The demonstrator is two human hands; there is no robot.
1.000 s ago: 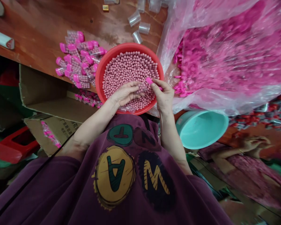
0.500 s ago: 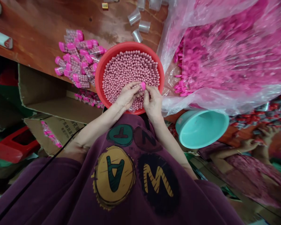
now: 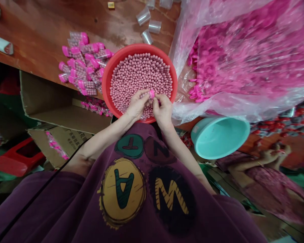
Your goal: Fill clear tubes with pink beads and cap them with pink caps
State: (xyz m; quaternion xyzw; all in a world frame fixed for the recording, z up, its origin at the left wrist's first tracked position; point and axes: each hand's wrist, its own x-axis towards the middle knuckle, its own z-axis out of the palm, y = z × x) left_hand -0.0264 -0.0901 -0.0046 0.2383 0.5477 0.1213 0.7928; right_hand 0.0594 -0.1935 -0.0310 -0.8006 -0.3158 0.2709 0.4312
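Pink cap (image 3: 151, 93) sits between the fingertips of both hands, just above the pink beads (image 3: 139, 72) in a red plastic basin (image 3: 106, 84), near the basin's rim closest to the person. The right hand (image 3: 162, 111) has come in from where it held the cap apart, and now both hands are drawn close together, pinching it; whether a tube lies under the cap is hidden. Left of the basin, pink-capped filled tubes (image 3: 82, 64) lie on the wooden surface (image 3: 40, 30); clear empty tubes (image 3: 147, 23) lie beyond it. To its right are a plastic bag of pink caps (image 3: 243, 50) and a teal basin (image 3: 196, 138), with a co-worker's hands (image 3: 275, 156) farther off.
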